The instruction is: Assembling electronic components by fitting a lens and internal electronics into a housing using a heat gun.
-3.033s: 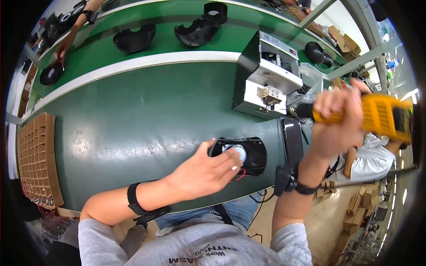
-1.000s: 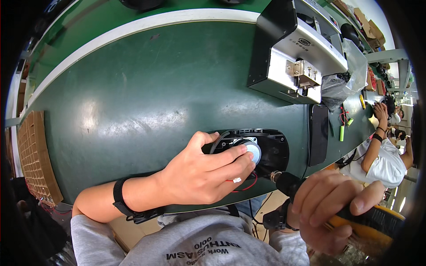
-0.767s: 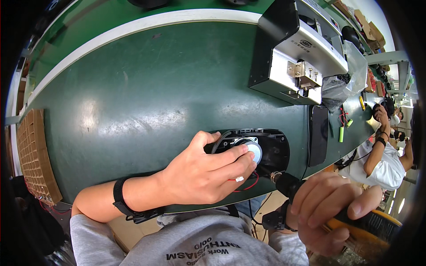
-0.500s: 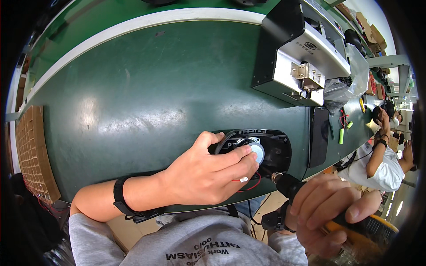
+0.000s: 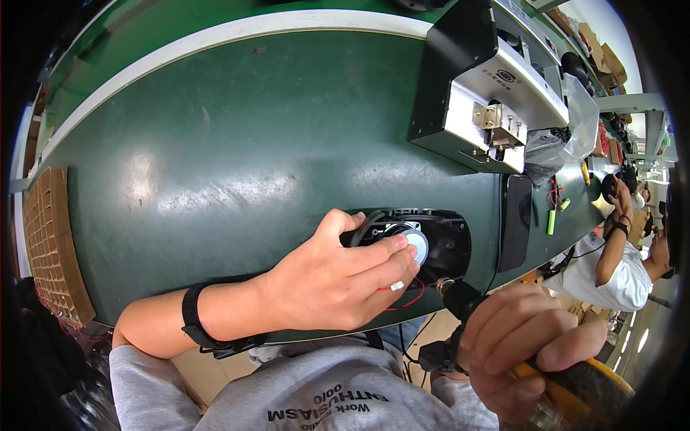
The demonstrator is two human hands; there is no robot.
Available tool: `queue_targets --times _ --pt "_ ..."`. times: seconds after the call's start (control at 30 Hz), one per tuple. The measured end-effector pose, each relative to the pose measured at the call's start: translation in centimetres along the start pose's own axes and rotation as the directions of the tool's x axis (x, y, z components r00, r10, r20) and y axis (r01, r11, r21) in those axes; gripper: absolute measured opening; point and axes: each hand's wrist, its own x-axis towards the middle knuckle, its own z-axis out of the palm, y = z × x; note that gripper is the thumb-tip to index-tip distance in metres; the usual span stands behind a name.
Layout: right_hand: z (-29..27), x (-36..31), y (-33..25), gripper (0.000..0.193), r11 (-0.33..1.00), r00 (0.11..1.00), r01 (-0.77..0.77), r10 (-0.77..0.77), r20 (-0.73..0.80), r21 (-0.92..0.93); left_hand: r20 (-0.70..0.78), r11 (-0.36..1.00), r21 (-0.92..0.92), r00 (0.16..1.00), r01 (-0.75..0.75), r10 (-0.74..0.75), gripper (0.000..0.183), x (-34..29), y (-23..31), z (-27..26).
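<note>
My left hand [image 5: 323, 276] is closed on a small round speaker [image 5: 419, 248], fingertips pressed on its silver back and thumb against the rim of the housing. The speaker sits inside an oblong black plastic housing [image 5: 453, 241] near the table's front edge. A red wire with a white connector [image 5: 397, 286] hangs below my fingers. My right hand [image 5: 528, 334] is wrapped round a power screwdriver [image 5: 461, 298], black in front with a yellow-and-black body. Its metal nose points at the housing's near right corner; whether the bit touches anything I cannot tell.
On the green table [image 5: 215, 129], a black-and-silver machine [image 5: 496, 100] stands at the far right. A dark flat slab [image 5: 515, 223] lies right of the housing, then green cylindrical cells [image 5: 551, 221]. A cardboard divider box [image 5: 54, 248] is at left. Another person [image 5: 604, 266] works at right.
My right hand and the screwdriver have shifted slightly left, its nose a little higher and more to the left. My left hand and the speaker have hardly moved.
</note>
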Motion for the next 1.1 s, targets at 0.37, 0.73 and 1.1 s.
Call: queue_targets --times 0.37,0.73,1.1 --pt "-2.3 0.9 0.1 0.042 0.992 0.977 -0.045 0.020 0.211 0.117 -0.006 0.999 -0.009 0.999 -0.051 0.051 0.037 0.4 -0.6 -0.2" --pt "-1.8 0.7 -0.5 0.047 0.979 0.987 0.065 -0.033 -0.159 0.195 0.109 0.996 -0.012 0.990 -0.092 0.093 0.055 -0.3 -1.4 -1.8" --pt "-2.1 -2.0 4.6 0.037 0.971 0.923 -0.201 0.232 -0.307 0.128 -0.386 0.833 0.096 0.792 0.545 -0.474 0.057 -2.0 -15.2 -13.6"
